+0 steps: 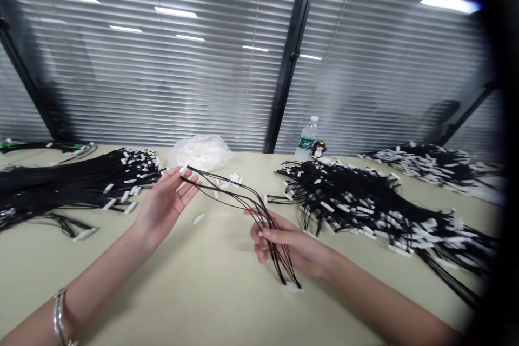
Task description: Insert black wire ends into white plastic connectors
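A wire harness point(243, 194) of thin black wires, with a white connector at each end, stretches between my hands above the table. My left hand point(164, 200), palm up, pinches the far white connector between thumb and forefinger, its other fingers extended. Closer to me, the wires pass through my right hand point(279, 238), whose thumb and fingers close round them. Beyond it the harness's near end hangs down to a second white connector point(294, 287). A loose white connector piece point(198, 219) lies on the table between my hands.
A big bundle of black harnesses point(73, 178) lies left; another heap point(357, 194) covers the right, with a further pile point(425, 165) behind. At the back are a clear plastic bag point(201, 151) of white parts, a water bottle point(307, 138) and a penguin figure point(318, 149), before glass with blinds.
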Available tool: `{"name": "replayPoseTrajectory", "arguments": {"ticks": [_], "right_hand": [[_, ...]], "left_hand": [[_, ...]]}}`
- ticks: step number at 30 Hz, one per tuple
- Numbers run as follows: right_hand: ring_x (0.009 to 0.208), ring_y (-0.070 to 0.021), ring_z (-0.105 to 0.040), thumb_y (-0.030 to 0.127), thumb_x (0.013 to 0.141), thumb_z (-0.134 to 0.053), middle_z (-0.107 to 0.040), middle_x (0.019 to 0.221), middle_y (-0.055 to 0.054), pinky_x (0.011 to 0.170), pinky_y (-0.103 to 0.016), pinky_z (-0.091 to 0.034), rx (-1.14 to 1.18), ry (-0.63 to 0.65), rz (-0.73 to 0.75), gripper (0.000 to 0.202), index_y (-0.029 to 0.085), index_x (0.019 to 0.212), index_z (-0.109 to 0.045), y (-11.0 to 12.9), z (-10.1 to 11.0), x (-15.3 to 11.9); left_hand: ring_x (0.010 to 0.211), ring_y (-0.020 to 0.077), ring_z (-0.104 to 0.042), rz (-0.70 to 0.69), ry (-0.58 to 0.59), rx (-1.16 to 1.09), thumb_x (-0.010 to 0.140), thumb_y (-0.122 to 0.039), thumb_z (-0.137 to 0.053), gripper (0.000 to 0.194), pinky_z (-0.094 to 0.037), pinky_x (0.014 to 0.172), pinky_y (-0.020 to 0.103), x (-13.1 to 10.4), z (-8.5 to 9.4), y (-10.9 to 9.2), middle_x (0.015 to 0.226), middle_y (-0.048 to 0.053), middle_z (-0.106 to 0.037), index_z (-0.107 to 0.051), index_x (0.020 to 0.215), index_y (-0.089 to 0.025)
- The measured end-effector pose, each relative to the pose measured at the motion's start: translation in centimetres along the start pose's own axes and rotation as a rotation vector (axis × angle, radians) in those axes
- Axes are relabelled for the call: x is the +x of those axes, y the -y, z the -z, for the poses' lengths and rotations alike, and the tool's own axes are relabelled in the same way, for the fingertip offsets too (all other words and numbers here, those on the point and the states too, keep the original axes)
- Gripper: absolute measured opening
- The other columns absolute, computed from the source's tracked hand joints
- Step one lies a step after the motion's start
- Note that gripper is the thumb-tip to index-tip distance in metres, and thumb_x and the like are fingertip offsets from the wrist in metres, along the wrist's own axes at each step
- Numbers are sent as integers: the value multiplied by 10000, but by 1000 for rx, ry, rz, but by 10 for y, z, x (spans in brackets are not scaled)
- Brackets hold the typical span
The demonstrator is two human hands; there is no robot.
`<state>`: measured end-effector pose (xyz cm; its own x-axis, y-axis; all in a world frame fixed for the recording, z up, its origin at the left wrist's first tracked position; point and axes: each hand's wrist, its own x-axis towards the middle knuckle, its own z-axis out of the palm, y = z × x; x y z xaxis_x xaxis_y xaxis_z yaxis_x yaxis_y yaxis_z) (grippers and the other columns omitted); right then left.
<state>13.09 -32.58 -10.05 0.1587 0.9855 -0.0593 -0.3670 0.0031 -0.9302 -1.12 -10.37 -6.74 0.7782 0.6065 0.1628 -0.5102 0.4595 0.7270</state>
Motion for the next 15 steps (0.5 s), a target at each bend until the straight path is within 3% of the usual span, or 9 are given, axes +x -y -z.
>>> {"name": "replayPoseTrajectory", "arguments": {"ticks": [3,5,8,12,15], "right_hand": [[612,-70,-516,200,719,-668,-491,1042,-32,546,-226,-384,-48,-35,32,539,305,1186,-420,15,0,5],[468,-7,-352,254,764,-631,-499,930,-14,435,-181,-252,-88,-62,30,429,278,1155,-455,23,2,6],[449,-22,-177,400,829,-538,-373,644,39,407,-194,-110,-229,-104,-10,322,197,1078,-527,30,5,4],[467,-48,-146,493,829,-489,-195,575,64,403,-202,-120,-373,-162,40,390,138,965,-576,33,15,3],[456,-50,-122,539,827,-452,-170,574,71,396,-199,-131,-465,-311,167,413,149,921,-549,39,42,8]], "left_hand": [[859,150,-604,0,-6,18,785,-120,-573,116,-529,806,272,-1,-1,1,865,16,-581,-590,882,-181],[847,151,-612,-1,-20,34,779,-123,-580,124,-534,798,280,-2,0,1,862,15,-592,-593,887,-184],[856,156,-622,18,-60,43,772,-119,-588,123,-522,849,307,-2,2,2,851,19,-614,-600,879,-178],[968,208,-613,133,-147,133,748,-120,-622,135,-505,900,344,-2,6,7,937,60,-644,-612,877,-160],[1037,256,-589,205,-165,222,725,-122,-654,247,-503,902,393,-3,7,12,1103,104,-622,-600,962,-166]]}}
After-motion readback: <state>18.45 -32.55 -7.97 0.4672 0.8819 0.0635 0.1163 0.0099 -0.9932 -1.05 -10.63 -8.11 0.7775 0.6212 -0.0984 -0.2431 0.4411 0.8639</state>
